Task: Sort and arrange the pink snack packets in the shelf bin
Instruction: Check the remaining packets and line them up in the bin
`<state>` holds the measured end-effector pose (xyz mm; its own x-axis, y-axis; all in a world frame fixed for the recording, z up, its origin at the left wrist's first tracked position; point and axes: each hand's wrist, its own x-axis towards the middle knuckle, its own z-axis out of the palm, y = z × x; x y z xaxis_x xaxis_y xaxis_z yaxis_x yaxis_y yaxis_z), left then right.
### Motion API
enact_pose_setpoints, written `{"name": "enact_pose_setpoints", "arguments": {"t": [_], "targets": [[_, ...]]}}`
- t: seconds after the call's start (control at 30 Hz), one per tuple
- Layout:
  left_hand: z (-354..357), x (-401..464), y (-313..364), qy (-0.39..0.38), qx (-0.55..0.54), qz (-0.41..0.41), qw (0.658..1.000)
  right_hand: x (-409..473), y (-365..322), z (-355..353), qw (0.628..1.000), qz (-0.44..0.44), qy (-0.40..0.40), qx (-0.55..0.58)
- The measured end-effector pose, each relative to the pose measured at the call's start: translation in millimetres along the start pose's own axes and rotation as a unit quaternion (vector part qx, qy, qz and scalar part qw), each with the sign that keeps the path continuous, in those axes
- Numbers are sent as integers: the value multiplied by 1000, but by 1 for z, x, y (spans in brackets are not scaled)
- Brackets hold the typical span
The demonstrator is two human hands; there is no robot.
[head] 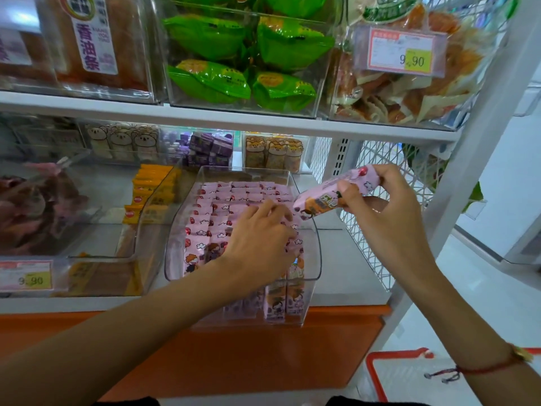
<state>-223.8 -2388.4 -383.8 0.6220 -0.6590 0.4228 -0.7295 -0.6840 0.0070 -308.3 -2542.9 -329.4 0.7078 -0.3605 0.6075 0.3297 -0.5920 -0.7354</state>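
Note:
A clear plastic shelf bin (pixel 313 253) sits on the lower shelf, filled with rows of upright pink snack packets (pixel 222 200). My left hand (pixel 260 238) reaches into the bin's right side, its curled fingers among the packets there; whether it grips one is hidden. My right hand (pixel 377 206) holds one pink snack packet (pixel 328 194) in the air just above the bin's right rim, pinched between thumb and fingers.
A clear bin of orange packets (pixel 146 194) stands to the left. A white wire mesh panel (pixel 380 200) closes the shelf's right end. The shelf board above (pixel 205 115) carries bins of green packets (pixel 248 63). A red basket (pixel 395 373) lies on the floor at lower right.

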Motion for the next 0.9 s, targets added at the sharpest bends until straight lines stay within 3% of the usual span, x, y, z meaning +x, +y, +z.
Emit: {"name": "enact_pose_setpoints", "arguments": {"t": [0.13, 0.33, 0.63, 0.8, 0.9], "targets": [[0, -2, 1, -6, 3, -22, 1000, 8, 0, 12, 996, -23, -34, -82], [-3, -9, -6, 9, -127, -35, 991, 23, -3, 15, 980, -51, -107, -161], [-10, -22, -3, 38, -202, -86, 975, 50, -22, 21, 914, -75, -277, -287], [-12, -23, 0, 52, -200, -81, 975, 37, -5, 47, 855, -142, -271, -420], [-10, -24, -1, 56, -206, -81, 974, 30, 4, 46, 858, -107, -293, -408]]}}
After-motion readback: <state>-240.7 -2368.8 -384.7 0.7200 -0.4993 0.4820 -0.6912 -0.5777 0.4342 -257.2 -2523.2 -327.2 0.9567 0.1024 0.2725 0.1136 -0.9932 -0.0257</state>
